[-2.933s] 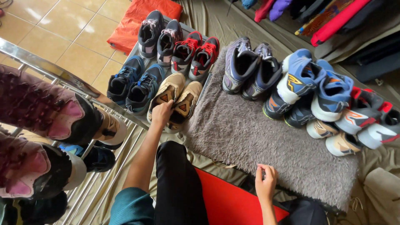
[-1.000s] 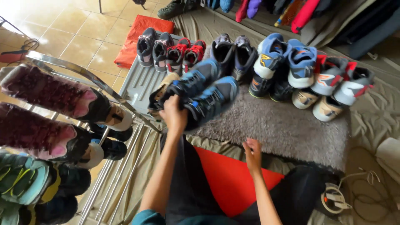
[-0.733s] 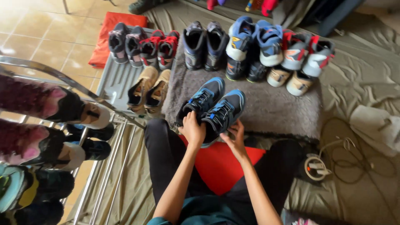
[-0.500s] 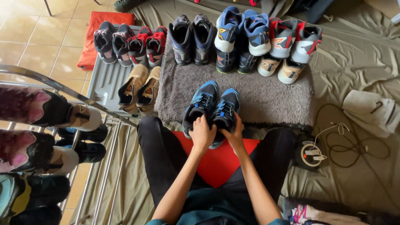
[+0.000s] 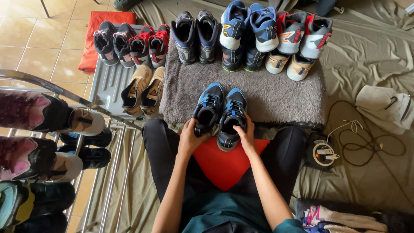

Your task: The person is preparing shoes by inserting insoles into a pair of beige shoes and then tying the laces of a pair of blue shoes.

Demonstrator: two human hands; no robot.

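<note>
Head camera view, looking down at a person seated on the floor with legs spread, in black trousers and a teal top. Both bare hands hold a pair of blue and black sneakers [image 5: 221, 113], toes pointing away from the person. Left hand [image 5: 191, 137] has its fingers curled around the heel of the left-side sneaker; right hand [image 5: 247, 134] has its fingers wrapped over the heel and side of the right-side sneaker. Both sneakers sit side by side, touching, at the near edge of a grey shaggy rug [image 5: 267, 92], their heels over a red cloth [image 5: 224, 166] that lies between the person's legs.

Beyond the fingers, along the far edge of the rug, stands a row of sneakers [image 5: 252, 36] in grey, blue, red and tan, some stacked on others. Left of the fingers, a pair of tan and black shoes [image 5: 142, 90] rests on a grey ridged tray [image 5: 108, 84], with black and red sneakers [image 5: 131, 43] further along it. Further left, a metal shoe rack [image 5: 51, 92] carries pink, tan and green shoes. Right of the fingers, on an olive sheet [image 5: 371, 56], lie a round white cable reel [image 5: 324, 153] with a black cord and a folded pale cap [image 5: 384, 108].
</note>
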